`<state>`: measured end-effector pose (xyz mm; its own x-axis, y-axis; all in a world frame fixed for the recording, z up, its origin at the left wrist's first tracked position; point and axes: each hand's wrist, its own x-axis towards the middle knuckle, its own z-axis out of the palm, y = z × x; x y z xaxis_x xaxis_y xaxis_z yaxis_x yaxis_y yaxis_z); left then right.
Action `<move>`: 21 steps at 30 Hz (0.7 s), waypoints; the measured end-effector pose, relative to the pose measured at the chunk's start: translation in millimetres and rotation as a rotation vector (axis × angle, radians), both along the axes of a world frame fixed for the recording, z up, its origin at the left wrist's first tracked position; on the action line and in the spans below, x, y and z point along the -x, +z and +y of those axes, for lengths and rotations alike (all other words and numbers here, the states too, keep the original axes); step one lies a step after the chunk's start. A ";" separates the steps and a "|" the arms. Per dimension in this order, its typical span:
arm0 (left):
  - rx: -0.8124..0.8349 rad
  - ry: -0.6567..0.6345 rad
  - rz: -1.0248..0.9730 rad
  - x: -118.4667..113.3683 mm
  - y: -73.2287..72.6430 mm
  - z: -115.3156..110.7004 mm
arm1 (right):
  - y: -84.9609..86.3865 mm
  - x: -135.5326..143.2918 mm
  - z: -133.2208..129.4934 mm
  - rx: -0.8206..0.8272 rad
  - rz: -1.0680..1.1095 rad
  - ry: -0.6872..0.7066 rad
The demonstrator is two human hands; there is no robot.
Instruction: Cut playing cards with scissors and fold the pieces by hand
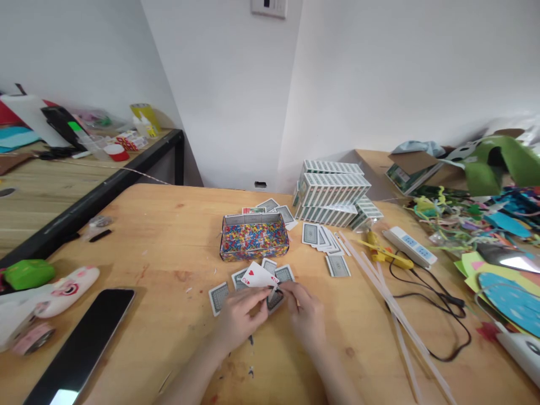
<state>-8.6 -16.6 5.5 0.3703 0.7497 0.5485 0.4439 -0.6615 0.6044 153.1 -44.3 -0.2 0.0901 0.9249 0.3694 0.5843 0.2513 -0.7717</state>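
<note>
My left hand and my right hand meet low in the middle of the head view, both with fingertips pinched. A small dark piece shows between the fingertips, too small to make out. Just beyond my left fingers is a two of hearts; whether it is held or only lies there I cannot tell. Several face-down playing cards are spread around and under it. Behind them stands an open box with a colourful patterned lining and card-like edges.
Stacked striped card boxes stand at the back, with fanned cards in front. To the right lie a yellow glue gun, glue sticks, a power strip and a black cable. A phone lies left.
</note>
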 end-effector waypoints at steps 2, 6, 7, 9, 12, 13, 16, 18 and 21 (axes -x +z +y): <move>0.014 0.016 -0.006 -0.6 -0.8 0.3 | 1.2 -0.5 1.2 0.002 0.025 0.019; 0.019 0.050 -0.008 -2.3 -1.4 -1.3 | 1.2 -0.1 1.8 -0.004 0.016 0.034; 0.013 0.048 -0.005 -2.9 -1.6 -2.0 | 0.7 0.0 1.7 -0.007 0.000 0.029; 0.001 0.041 0.006 -4.1 -2.5 -3.6 | -0.4 -0.3 1.2 -0.016 -0.039 0.009; -0.008 0.039 0.024 -5.3 -4.3 -5.2 | -0.4 -1.0 0.4 -0.045 -0.080 -0.025; -0.008 0.037 0.032 -5.6 -4.7 -5.5 | 0.0 -1.1 0.1 -0.053 -0.086 -0.034; -0.008 0.028 0.055 -5.9 -3.7 -5.5 | 1.9 -0.7 -0.4 -0.061 -0.090 -0.056; -0.017 0.029 0.066 -5.9 -1.8 -5.4 | 2.8 -0.1 -0.6 -0.063 -0.082 -0.071; -0.032 0.037 0.075 -5.8 0.1 -5.5 | 2.7 0.3 -0.4 -0.073 -0.067 -0.083</move>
